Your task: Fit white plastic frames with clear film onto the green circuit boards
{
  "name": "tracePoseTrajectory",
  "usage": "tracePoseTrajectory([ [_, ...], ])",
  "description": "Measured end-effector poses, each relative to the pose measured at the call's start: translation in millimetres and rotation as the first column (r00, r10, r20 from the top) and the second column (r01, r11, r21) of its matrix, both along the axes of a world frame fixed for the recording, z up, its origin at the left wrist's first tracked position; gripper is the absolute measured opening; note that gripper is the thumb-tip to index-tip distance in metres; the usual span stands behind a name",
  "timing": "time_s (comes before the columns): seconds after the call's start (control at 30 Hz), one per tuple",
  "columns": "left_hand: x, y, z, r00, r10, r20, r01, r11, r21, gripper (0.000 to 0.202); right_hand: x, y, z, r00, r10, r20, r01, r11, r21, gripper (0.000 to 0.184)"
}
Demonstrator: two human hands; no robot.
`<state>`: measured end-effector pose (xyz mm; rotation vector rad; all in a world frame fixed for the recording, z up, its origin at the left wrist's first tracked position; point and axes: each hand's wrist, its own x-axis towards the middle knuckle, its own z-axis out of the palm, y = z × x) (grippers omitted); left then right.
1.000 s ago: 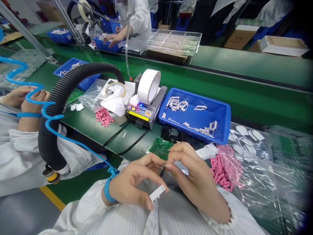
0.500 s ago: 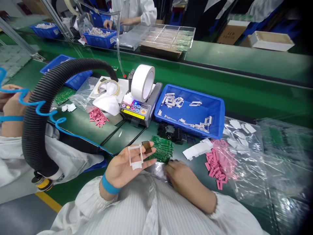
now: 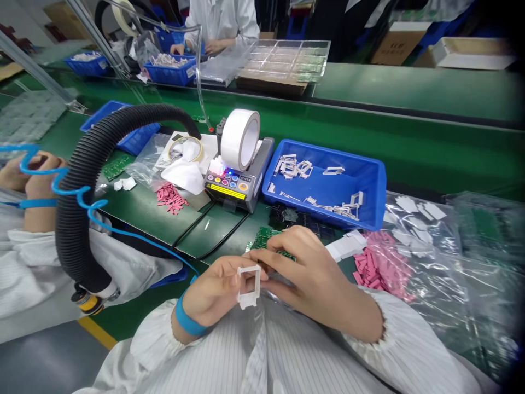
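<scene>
In my left hand (image 3: 211, 290) is a small white plastic frame (image 3: 248, 300), pinched between thumb and fingers in front of my body. My right hand (image 3: 311, 276) has come up beside it, its bent fingertips meeting the fingertips of my left hand behind the frame. Whatever lies between the right fingers is hidden from view. Just beyond both hands lies a stack of green circuit boards (image 3: 262, 237), partly covered by them. Black parts (image 3: 283, 214) lie behind the boards. Further back, a blue bin (image 3: 380, 191) contains several similar white frames (image 3: 343, 210).
A tape dispenser (image 3: 233, 191) with a white tape roll (image 3: 237, 139) stands behind. Pink strips (image 3: 371, 268), white pads (image 3: 346, 245) and plastic bags (image 3: 435, 290) lie right. A black hose (image 3: 74, 219) arches on the left, near a co-worker's hands (image 3: 36, 169). Another person sits opposite.
My right hand has moved from the table edge up and left to my left fingers. The left hand has turned and closed around the frame. The dark flat piece in its fingers is now hidden.
</scene>
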<state>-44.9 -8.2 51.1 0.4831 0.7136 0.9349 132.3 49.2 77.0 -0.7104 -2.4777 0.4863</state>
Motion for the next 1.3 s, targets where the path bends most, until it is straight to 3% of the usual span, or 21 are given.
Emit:
tracePoseTrajectory([
  [0.13,-1,0,4.9,0.999,0.040,-0.015,-0.039,0.999,0.031,0.035,5,7,-7.3,0.998,-0.041,0.049,0.038,0.998,0.049,0.017],
  [0.23,-4,3,2.6,0.991,0.134,-0.019,-0.134,0.990,0.036,0.035,13,16,-14.9,0.987,-0.161,0.027,0.161,0.987,0.008,0.017],
  [0.33,-3,6,-9.2,0.946,0.307,-0.103,-0.295,0.949,0.114,0.037,17,18,-17.3,0.947,-0.295,-0.131,0.261,0.939,-0.225,0.023],
  [0.43,4,6,-24.2,0.844,0.495,-0.207,-0.432,0.856,0.285,0.034,11,10,-12.0,0.875,-0.334,-0.350,0.108,0.840,-0.531,0.022],
  [0.53,16,3,-33.4,0.779,0.568,-0.266,-0.432,0.793,0.429,0.030,-3,-2,-7.4,0.809,-0.369,-0.457,-0.017,0.763,-0.646,0.021],
  [0.63,25,1,-35.3,0.735,0.611,-0.294,-0.409,0.745,0.527,0.030,-16,-9,-8.2,0.792,-0.419,-0.445,0.019,0.744,-0.668,0.021],
  [0.77,32,3,-33.2,0.644,0.690,-0.329,-0.413,0.677,0.609,0.029,-23,-10,-14.0,0.771,-0.477,-0.422,0.117,0.757,-0.643,0.022],
  [0.93,41,8,-33.4,0.603,0.725,-0.334,-0.492,0.667,0.560,0.024,-33,-7,-24.4,0.720,-0.556,-0.415,0.187,0.732,-0.655,0.022],
  [1.13,48,11,-40.4,0.498,0.791,-0.356,-0.588,0.609,0.532,0.025,-47,-9,-32.8,0.676,-0.595,-0.435,0.149,0.688,-0.710,0.023],
  [1.3,48,11,-46.3,0.464,0.807,-0.365,-0.602,0.589,0.539,0.026,-50,-10,-37.7,0.672,-0.584,-0.456,0.148,0.709,-0.690,0.025],
])
